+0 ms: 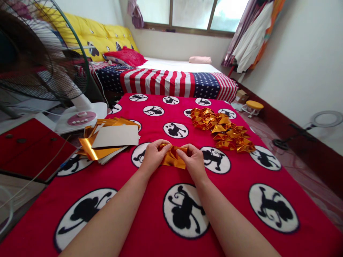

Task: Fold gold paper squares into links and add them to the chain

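Note:
Between my two hands is a sheet of shiny gold foil paper (pixel 173 160), its upper edge bent over. My left hand (pixel 156 153) pinches its left end between thumb and fingers. The right end is gripped the same way by my right hand (pixel 193 157). To the left lies a loose stack of gold foil sheets (pixel 93 144), with a pale grey-white sheet (pixel 117 136) on top. Several folded gold foil pieces (pixel 222 130) sit in rows to the right, beyond my right hand.
A red cloth with monkey prints (pixel 150 221) covers the table. At the left stand an electric fan (pixel 80 117) and a red cabinet (pixel 32 146). A bed (pixel 171 80) lies beyond the table. A yellow stool (pixel 254 105) and a ring light (pixel 327 118) are at the right.

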A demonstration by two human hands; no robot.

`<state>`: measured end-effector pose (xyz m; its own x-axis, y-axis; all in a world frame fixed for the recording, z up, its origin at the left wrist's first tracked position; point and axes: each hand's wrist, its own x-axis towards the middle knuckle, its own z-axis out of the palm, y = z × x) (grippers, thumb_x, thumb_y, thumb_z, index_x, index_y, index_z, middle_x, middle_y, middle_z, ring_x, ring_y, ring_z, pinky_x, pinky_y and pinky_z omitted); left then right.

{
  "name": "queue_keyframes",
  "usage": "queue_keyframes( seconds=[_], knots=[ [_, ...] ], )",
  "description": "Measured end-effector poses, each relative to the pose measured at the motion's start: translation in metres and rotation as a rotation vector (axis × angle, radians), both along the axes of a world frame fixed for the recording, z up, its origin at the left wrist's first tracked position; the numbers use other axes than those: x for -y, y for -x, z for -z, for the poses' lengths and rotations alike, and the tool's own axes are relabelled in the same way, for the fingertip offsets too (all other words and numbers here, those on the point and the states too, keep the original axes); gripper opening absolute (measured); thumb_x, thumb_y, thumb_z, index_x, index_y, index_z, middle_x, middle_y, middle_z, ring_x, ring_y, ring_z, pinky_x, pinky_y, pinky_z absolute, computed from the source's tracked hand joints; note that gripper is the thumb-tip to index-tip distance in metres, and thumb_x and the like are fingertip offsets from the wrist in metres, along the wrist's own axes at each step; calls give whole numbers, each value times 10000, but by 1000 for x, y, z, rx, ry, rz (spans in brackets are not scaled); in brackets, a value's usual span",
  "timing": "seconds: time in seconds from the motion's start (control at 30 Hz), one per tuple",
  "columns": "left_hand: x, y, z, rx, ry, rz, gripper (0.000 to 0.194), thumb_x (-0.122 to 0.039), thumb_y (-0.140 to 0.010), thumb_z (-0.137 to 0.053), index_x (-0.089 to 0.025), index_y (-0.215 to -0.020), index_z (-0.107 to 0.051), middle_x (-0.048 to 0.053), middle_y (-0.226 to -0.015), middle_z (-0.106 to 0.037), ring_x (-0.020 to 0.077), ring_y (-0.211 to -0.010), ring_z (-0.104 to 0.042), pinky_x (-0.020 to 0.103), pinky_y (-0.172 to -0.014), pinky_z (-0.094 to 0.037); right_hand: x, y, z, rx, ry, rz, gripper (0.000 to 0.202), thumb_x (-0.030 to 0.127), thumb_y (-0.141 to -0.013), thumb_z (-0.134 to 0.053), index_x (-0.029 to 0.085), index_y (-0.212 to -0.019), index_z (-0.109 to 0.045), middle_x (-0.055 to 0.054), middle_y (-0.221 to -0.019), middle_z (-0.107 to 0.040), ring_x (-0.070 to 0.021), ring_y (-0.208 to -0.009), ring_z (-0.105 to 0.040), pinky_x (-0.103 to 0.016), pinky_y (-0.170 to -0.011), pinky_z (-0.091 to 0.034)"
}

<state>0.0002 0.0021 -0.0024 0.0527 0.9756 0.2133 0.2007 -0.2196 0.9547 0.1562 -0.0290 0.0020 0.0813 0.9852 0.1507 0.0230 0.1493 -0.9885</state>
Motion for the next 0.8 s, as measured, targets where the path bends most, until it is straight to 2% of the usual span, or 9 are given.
queue_keyframes(
  seconds=[0.27,0.4,0.53,0.67,0.8],
  knots=[
    [-1,1,3,22,-20,-47,204,-361,-792,-668,-168,-830,-720,40,-771,-727,152,-667,-646,211,-585,-476,1,0,-1,-35,14,15,213,373,-733,-733,194,-749,-617,8,-665,-620,-145,-599,-571,-245,-554,-457],
    [1,1,3,34,-3,-25,202,-361,-788,-674,-168,-826,-723,26,-695,-710,145,-608,-631,215,-563,-477,1,0,-3,-42,13,15,222,387,-735,-729,188,-758,-633,0,-684,-625,-149,-612,-581,-246,-556,-466],
    [3,0,3,45,1,-5,223,-370,-781,-685,-159,-835,-730,40,-728,-722,146,-622,-638,212,-552,-478,1,1,-2,-18,-30,64,205,373,-753,-715,181,-743,-644,0,-685,-629,-145,-627,-584,-244,-578,-467],
    [2,-1,1,126,25,2,257,-380,-749,-721,-153,-870,-722,44,-762,-729,143,-635,-644,208,-560,-486,0,0,1,10,-53,107,217,392,-764,-703,182,-747,-651,1,-680,-630,-145,-619,-577,-249,-581,-466],
    [1,-2,1,231,61,20,262,-382,-723,-747,-140,-813,-705,41,-737,-717,135,-631,-639,205,-572,-492,-1,-2,3,2,-47,116,226,402,-764,-700,181,-751,-654,-1,-681,-628,-147,-618,-576,-253,-579,-469]
  ],
)
